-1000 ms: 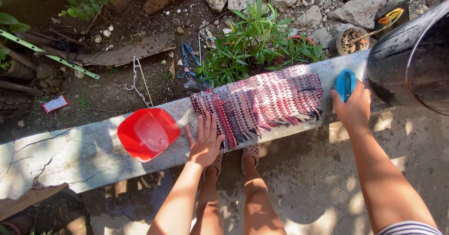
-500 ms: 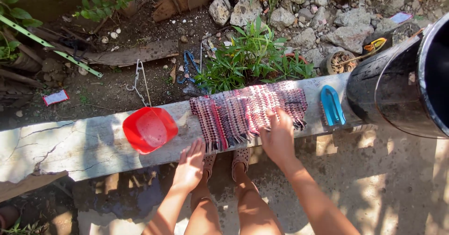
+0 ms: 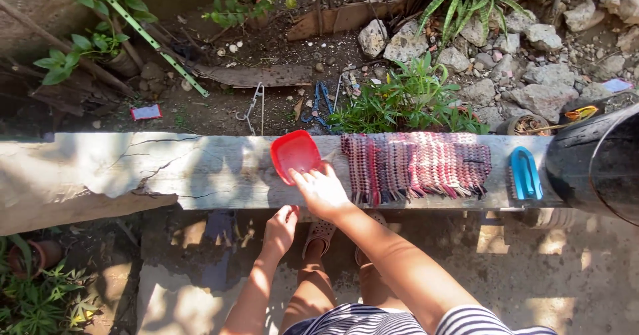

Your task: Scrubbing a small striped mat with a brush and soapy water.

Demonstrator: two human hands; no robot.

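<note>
1. The right hand reached to the red bowl in the middle of the frame. Its fingers touched the near rim, but I could not tell if they had closed on it.
2. The left hand hung loose and open below the worktop, holding nothing.
3. The woven pink mat lay flat just right of the bowl, looking wet. The blue brush lay alone further right, beside the black barrel.
4. I judged the scrubbing paused; rinsing the mat seemed left to do.
</note>
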